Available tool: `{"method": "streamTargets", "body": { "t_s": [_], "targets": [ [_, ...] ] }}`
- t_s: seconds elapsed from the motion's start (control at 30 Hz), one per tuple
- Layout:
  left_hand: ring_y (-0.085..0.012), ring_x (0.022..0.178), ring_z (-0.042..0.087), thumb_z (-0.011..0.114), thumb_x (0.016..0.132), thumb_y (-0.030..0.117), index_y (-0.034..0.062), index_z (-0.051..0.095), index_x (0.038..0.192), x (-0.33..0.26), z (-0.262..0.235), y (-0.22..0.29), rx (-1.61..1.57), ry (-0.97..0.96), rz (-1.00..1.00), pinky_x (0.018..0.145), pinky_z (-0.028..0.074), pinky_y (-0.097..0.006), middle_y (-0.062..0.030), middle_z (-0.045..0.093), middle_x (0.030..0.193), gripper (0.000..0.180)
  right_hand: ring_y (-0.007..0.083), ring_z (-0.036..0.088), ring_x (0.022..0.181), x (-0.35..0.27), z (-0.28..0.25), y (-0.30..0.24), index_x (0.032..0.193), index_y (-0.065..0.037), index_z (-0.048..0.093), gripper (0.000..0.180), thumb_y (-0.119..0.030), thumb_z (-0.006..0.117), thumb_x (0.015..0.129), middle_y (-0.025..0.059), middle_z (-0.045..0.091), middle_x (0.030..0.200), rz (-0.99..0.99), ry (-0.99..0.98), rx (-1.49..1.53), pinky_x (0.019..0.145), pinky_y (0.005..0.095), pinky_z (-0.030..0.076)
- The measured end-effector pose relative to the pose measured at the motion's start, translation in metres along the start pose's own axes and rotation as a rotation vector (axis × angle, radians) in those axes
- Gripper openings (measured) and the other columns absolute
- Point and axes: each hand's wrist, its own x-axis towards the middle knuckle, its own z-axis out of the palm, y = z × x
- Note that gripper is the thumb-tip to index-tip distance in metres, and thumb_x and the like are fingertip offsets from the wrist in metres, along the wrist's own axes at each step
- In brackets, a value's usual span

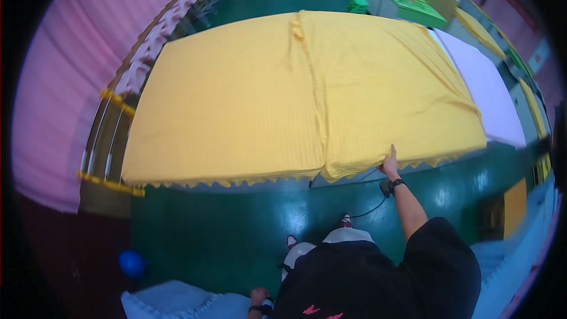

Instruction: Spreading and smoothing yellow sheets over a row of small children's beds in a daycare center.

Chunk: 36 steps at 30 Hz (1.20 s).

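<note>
Head view: a yellow cover (390, 94) lies spread beside another sheet (218, 100). Right hand (390, 166), index finger extended, at the cover's near edge; whether its grip holds cloth cannot be told. Left hand (258, 296) near pale bedding (177, 300), grip indeterminable.

Yellow sheets (390, 94): matt cloth, creased. Green floor (236, 218): smooth, glossy. Left, pink curtain (65, 94): matt cloth, pleated.
</note>
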Motion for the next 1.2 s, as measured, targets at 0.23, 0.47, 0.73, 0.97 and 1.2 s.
{"method": "streamTargets", "body": {
  "t_s": [0.23, 0.47, 0.73, 0.97, 1.2],
  "targets": [
    [-0.0160, 0.062, 0.064, 0.057, 0.088, 0.014, 0.0006, 0.069, 0.087, 0.035, -0.004, 0.151, 0.351, -0.079, 0.132, 0.055, 0.053, -0.032, -0.0087, 0.068, 0.078, 0.018, 0.0169, 0.065, 0.057, -0.021, -0.018, -0.010, 0.152, -0.038, 0.019, 0.064, -0.018, 0.047, 0.098, 0.0132, 0.067, 0.082, -0.011, -0.236, 0.009, 0.049, 0.0313, 0.055],
    [-0.0133, 0.071, 0.067, 0.055, 0.094, 0.016, -0.0014, 0.069, 0.099, 0.042, 0.070, 0.335, 0.408, 0.044, 0.459, 0.066, 0.054, -0.028, -0.0090, 0.070, 0.085, 0.023, 0.0191, 0.068, 0.067, -0.012, -0.124, 0.022, 0.151, -0.033, 0.027, 0.065, -0.020, 0.056, 0.094, 0.0141, 0.069, 0.085, -0.187, -0.223, -0.188, 0.066, 0.0339, 0.057],
    [-0.0336, 0.092, 0.067, 0.058, 0.091, 0.023, 0.0013, 0.066, 0.106, -0.064, 0.313, 0.504, 1.077, -0.298, 0.947, 0.083, 0.052, -0.041, -0.0184, 0.069, 0.098, 0.028, 0.0175, 0.068, 0.066, 0.051, -0.318, 0.095, 0.145, -0.014, 0.040, 0.052, -0.021, 0.055, 0.095, 0.0132, 0.071, 0.088, -0.021, 0.142, -0.119, 0.063, 0.0325, 0.055],
    [-0.0347, 0.101, 0.064, 0.056, 0.093, 0.026, 0.0017, 0.063, 0.116, -0.116, 0.508, 0.594, 1.350, -0.609, 1.051, 0.087, 0.050, -0.042, -0.0180, 0.068, 0.106, 0.034, 0.0154, 0.067, 0.065, 0.062, -0.428, 0.204, 0.112, -0.002, 0.066, 0.026, -0.019, 0.056, 0.094, 0.0086, 0.071, 0.085, 0.228, 0.124, 0.045, 0.060, 0.0292, 0.053],
    [-0.0388, 0.082, 0.065, 0.055, 0.092, 0.030, 0.0022, 0.067, 0.092, -0.115, 0.683, 0.670, 1.525, -0.635, 1.184, 0.075, 0.052, -0.048, -0.0194, 0.068, 0.087, 0.030, 0.0178, 0.067, 0.067, 0.010, -0.505, 0.300, 0.110, -0.001, 0.065, 0.028, -0.022, 0.056, 0.094, 0.0093, 0.069, 0.085, 0.575, 0.159, 0.169, 0.058, 0.0302, 0.054]
  ]
}}
